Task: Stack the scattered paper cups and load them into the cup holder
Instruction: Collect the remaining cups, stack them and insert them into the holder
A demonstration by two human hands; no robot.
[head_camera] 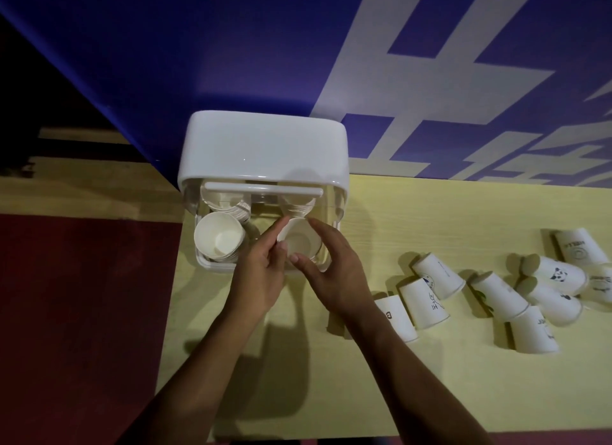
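Note:
The white cup holder (263, 146) stands at the table's back left, its clear front open toward me. A stack of white paper cups (218, 234) lies in its left slot, mouth facing me. In the right slot lies another cup stack (303, 244). My left hand (261, 269) pinches its rim on the left. My right hand (331, 269) curls round its right side, thumb at the lower rim. Several loose paper cups (424, 304) with small prints lie upside down or tipped on the table to the right.
The pale yellow table (331, 395) ends just left of the holder, with dark red floor (82, 312) beyond. A blue wall with white lettering (430, 80) rises directly behind the holder. More cups (559, 275) cluster toward the right edge.

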